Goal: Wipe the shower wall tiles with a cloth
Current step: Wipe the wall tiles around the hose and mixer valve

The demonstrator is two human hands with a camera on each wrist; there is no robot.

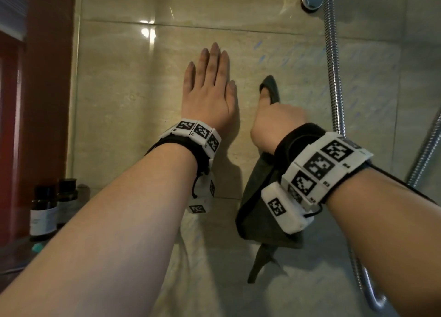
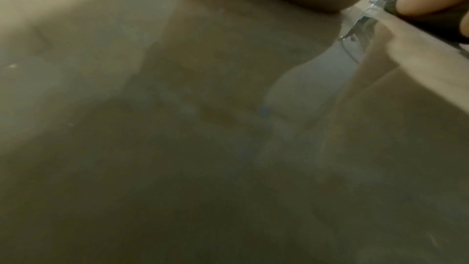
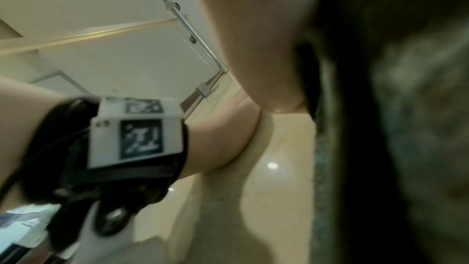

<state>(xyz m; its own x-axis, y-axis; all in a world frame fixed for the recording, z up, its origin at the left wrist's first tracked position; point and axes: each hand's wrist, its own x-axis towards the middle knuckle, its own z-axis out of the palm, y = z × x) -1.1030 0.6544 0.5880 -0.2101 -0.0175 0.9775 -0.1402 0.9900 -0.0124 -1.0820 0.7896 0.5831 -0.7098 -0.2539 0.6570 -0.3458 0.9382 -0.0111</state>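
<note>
Beige wall tiles (image 1: 124, 97) — left hand (image 1: 210, 90) flat, fingers straight, right hand (image 1: 276, 121) fisted around dark cloth (image 1: 260, 211)

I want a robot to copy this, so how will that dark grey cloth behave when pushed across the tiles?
The dark grey cloth is probably floppy: it hangs in folds below the right hand gripping it. It looks light. On the glossy beige wall tiles it would likely slide easily.

Left hand (image 1: 210, 95) flat on wall tiles (image 1: 124, 97); right hand (image 1: 276, 123) grips dark cloth (image 1: 260, 211).
</note>
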